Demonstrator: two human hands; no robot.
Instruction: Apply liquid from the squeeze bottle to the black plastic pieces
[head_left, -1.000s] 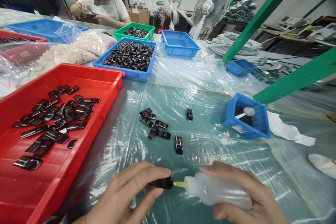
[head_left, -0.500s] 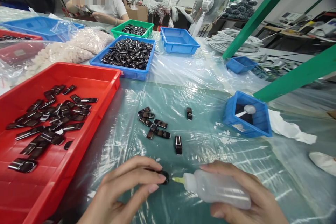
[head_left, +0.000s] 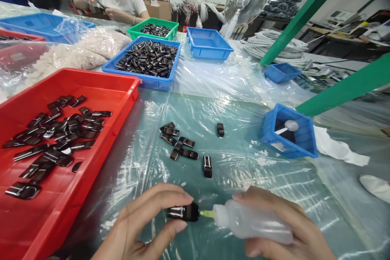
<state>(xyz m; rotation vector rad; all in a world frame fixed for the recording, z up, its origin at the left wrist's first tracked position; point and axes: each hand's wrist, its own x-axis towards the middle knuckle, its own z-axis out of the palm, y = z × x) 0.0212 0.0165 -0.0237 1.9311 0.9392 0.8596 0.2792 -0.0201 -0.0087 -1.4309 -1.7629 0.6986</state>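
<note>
Between thumb and fingers, my left hand (head_left: pixel 149 221) grips a glossy black plastic piece (head_left: pixel 190 212) with silver strips, low over the table. My right hand (head_left: pixel 280 223) is wrapped round a translucent squeeze bottle (head_left: pixel 257 221) lying sideways. The bottle's yellowish nozzle (head_left: pixel 207 213) points left, its tip at the rounded end of the piece; whether they touch I cannot tell. Just beyond my hands, a similar black piece (head_left: pixel 207 167) lies alone, another (head_left: pixel 220 130) sits farther off, and several more form a loose cluster (head_left: pixel 175 140).
At left stands a red tray (head_left: pixel 122 109) with several black pieces. Farther back are a filled blue tray (head_left: pixel 157 84), a green tray (head_left: pixel 131 32) and another blue tray (head_left: pixel 210 53). A blue bin (head_left: pixel 282 148) holding a spoon stands right, near green posts (head_left: pixel 344 85). A person (head_left: pixel 128 4) sits opposite.
My left fingers have spread, and more of the black piece now shows between them. The piece and the nozzle tip are closer together. The view has shifted slightly.
</note>
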